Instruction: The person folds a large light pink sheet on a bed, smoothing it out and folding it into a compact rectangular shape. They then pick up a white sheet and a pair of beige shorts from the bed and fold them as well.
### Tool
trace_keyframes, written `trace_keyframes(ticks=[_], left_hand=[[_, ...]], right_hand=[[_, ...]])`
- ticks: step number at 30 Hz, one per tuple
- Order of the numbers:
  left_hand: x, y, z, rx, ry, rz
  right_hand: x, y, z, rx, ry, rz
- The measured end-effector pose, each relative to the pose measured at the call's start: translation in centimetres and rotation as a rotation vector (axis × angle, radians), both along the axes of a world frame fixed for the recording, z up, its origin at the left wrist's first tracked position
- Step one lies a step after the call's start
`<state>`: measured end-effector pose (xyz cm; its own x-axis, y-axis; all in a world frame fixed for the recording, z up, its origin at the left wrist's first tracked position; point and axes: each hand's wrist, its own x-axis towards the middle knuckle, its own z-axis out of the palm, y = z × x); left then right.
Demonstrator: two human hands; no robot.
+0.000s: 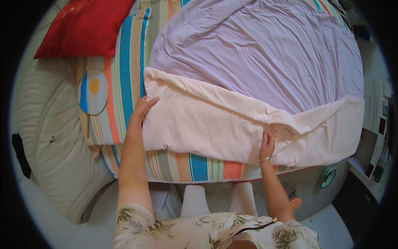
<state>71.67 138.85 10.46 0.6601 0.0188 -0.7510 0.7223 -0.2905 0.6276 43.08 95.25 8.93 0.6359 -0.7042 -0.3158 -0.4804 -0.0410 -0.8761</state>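
Note:
A quilt lies over the bed, lavender [248, 54] on one face and pale pink on the other. Its near part is folded back as a long pink flap [199, 112], with a thick rolled upper edge. My left hand [145, 107] grips the flap's left edge, thumb on top and the other fingers partly hidden. Toward the right of the flap, my right hand [267, 146] is closed on the pink cloth, which bunches into creases around it. What lies under those fingers is hidden.
Beneath the quilt is a striped bed sheet [199, 166]. A red pillow [89, 31] rests at the upper left, above a round hand fan [93, 91]. The cream padded headboard [49, 108] curves along the left, with a black cloth item [20, 155] on it. A green round basin [327, 177] stands lower right.

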Motion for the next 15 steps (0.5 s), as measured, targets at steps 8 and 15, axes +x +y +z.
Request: trace_keyframes(ticks=[8,15], left_hand=[[-4.6,2.8,-3.9,0.115,-0.361,-0.074],[-5.5,4.3,-6.4,0.163,-0.414,-0.042]], right_hand=[[-12.0,-1.4,-1.2,0.469,0.252,-1.123],[-7.1,-9.9,-2.2,0.844,-0.169,-0.795]])
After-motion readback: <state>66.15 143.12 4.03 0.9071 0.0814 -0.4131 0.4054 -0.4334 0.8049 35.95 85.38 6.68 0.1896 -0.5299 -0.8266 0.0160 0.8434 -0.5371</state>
